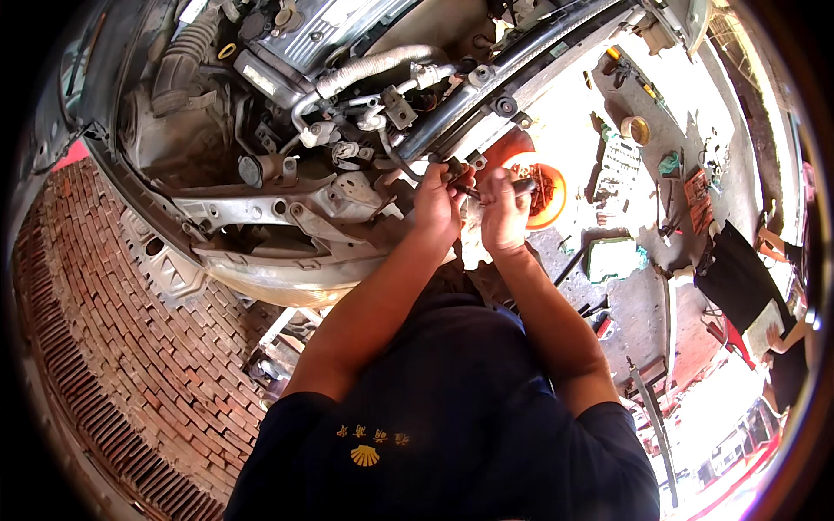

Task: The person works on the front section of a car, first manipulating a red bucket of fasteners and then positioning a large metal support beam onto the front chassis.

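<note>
One tool [525, 186], half-hidden in right hand [504, 214], unclear dark part [453, 168], left hand [437, 207].

Floor is grey concrete [641, 304] on the right, part blown out by sun; brick paving [130, 321] on the left. On the concrete: orange tub [559, 201], open tool case [618, 172], tan roll [645, 132] near it, teal bundle [669, 163], red tray [698, 198], pale green-edged box [612, 259], long metal bar [650, 408] lower down.
</note>
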